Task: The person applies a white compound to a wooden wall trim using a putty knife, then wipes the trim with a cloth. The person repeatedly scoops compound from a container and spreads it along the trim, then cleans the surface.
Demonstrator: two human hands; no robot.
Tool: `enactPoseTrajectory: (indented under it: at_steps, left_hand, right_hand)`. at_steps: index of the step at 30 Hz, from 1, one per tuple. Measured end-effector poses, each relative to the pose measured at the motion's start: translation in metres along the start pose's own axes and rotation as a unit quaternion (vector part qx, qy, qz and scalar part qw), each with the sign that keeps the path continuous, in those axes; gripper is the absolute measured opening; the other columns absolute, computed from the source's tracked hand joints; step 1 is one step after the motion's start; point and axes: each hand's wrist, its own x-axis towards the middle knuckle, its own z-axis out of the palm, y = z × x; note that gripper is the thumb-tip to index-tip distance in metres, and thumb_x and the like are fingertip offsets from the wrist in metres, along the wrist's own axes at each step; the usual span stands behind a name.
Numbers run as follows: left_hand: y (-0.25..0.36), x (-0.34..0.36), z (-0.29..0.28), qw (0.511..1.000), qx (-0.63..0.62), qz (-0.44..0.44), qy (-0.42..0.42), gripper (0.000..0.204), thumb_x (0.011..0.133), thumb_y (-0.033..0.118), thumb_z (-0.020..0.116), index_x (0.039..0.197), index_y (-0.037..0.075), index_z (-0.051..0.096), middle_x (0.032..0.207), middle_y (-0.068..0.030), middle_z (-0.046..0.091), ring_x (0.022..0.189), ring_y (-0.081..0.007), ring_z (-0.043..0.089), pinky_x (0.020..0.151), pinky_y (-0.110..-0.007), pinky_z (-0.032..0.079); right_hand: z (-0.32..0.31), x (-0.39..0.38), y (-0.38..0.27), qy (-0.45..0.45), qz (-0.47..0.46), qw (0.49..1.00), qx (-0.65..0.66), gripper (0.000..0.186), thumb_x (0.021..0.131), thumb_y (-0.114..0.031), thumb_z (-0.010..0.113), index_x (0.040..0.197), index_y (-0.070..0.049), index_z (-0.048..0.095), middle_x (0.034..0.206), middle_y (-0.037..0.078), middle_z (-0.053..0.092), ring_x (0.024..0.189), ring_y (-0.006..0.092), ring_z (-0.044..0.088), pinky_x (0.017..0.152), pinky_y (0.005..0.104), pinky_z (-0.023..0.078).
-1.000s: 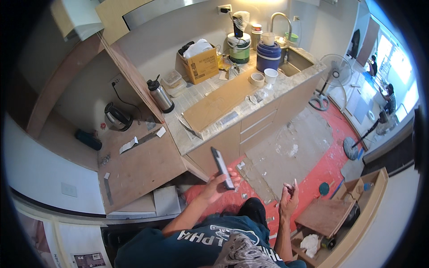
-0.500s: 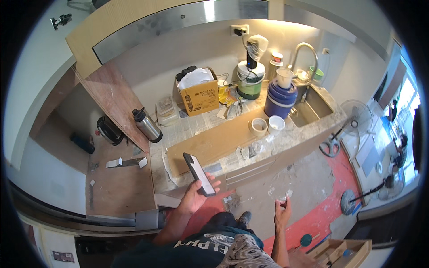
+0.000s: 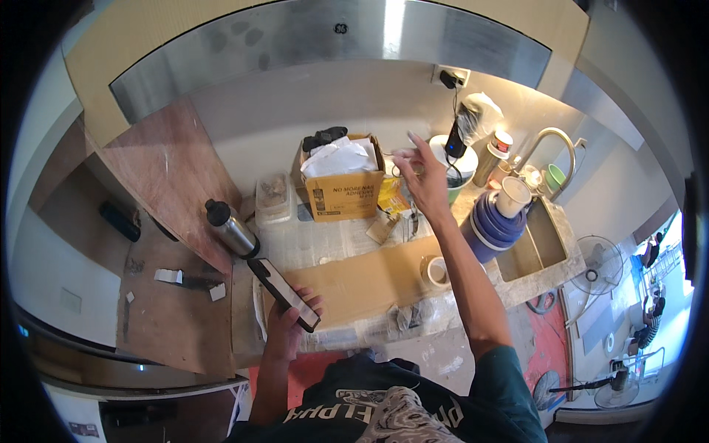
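From my end, the tabletop (image 3: pixel 521 290) looks the biggest hazard: it is so crowded that any careless sweep could knock something. A long cardboard sheet (image 3: pixel 362 284) runs along it; if it isn't fixed, which I can't tell, a brush could slide it and the tape roll (image 3: pixel 427 275) on it. Behind sits the open cardboard box (image 3: pixel 343 198), stuffed above its rim, so a snag could spill the top layer. The blue jug (image 3: pixel 484 232) carries a cup (image 3: pixel 513 198) on top; I'd worry about my right forearm, just beside it, bumping that stack.

My right hand (image 3: pixel 427 181) is raised between box and bucket (image 3: pixel 439 148), fingers loosely bent; whether they pinch anything small, I can't tell. My left hand (image 3: pixel 286 328) has its fingers wrapped round the phone (image 3: pixel 284 295), at the near left of the tabletop; a slack grip could drop it. Thinnest is the cable (image 3: pixel 456 103) from the wall socket: hooking it could drag the black device (image 3: pixel 455 146) off the bucket.
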Motion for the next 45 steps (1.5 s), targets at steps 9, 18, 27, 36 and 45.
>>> enactPoseTrajectory:
  at_steps: [9, 18, 27, 36, 45]
  left_hand:
    - [0.044, 0.095, 0.03, 0.995, -0.033, 0.065, -0.068, 0.07, 0.082, 0.037, 0.072, 0.134, 0.004, 0.039, 0.129, -0.0148, 0.05, 0.123, -0.0366, 0.05, 0.098, -0.048, 0.048]
    - [0.075, 0.284, 0.061, 0.993, -0.029, 0.093, -0.063, 0.055, 0.093, 0.042, 0.055, 0.128, 0.001, 0.043, 0.126, -0.0173, 0.05, 0.127, -0.0387, 0.044, 0.103, -0.051, 0.039]
    - [0.044, 0.388, 0.03, 0.989, -0.025, 0.129, -0.073, 0.045, 0.095, 0.033, 0.053, 0.124, 0.0, 0.045, 0.125, -0.0178, 0.049, 0.12, -0.0365, 0.049, 0.102, -0.051, 0.042]
    - [0.05, 0.381, 0.014, 0.994, -0.03, 0.095, -0.053, 0.052, 0.091, 0.038, 0.06, 0.122, -0.001, 0.045, 0.128, -0.0165, 0.047, 0.127, -0.0364, 0.045, 0.104, -0.052, 0.04]
    - [0.052, 0.38, 0.009, 0.994, -0.014, 0.082, -0.064, 0.058, 0.092, 0.041, 0.058, 0.125, -0.004, 0.042, 0.134, -0.0199, 0.043, 0.131, -0.0359, 0.04, 0.105, -0.051, 0.039]
  right_hand:
    - [0.12, 0.106, 0.096, -0.153, -0.004, 0.987, -0.055, 0.039, 0.083, -0.007, 0.059, 0.122, -0.003, 0.051, 0.086, 0.014, 0.069, 0.082, 0.0339, 0.066, 0.076, 0.0416, 0.052]
    - [0.175, 0.111, 0.124, -0.179, -0.016, 0.98, -0.086, 0.042, 0.073, 0.0, 0.06, 0.115, -0.002, 0.053, 0.087, 0.017, 0.066, 0.086, 0.0369, 0.062, 0.078, 0.0445, 0.05]
    - [0.184, 0.097, 0.142, -0.154, -0.015, 0.984, -0.091, 0.022, 0.074, -0.003, 0.062, 0.096, 0.001, 0.061, 0.087, 0.022, 0.063, 0.081, 0.0399, 0.061, 0.074, 0.0455, 0.049]
    - [0.181, 0.101, 0.115, -0.184, 0.047, 0.981, 0.034, 0.034, 0.074, -0.004, 0.07, 0.106, 0.0, 0.058, 0.082, 0.016, 0.067, 0.07, 0.0321, 0.064, 0.067, 0.0377, 0.052]
    - [0.186, 0.098, 0.113, -0.176, 0.068, 0.98, 0.057, 0.06, 0.073, -0.004, 0.075, 0.127, 0.002, 0.048, 0.088, 0.018, 0.07, 0.08, 0.0278, 0.068, 0.071, 0.0346, 0.054]
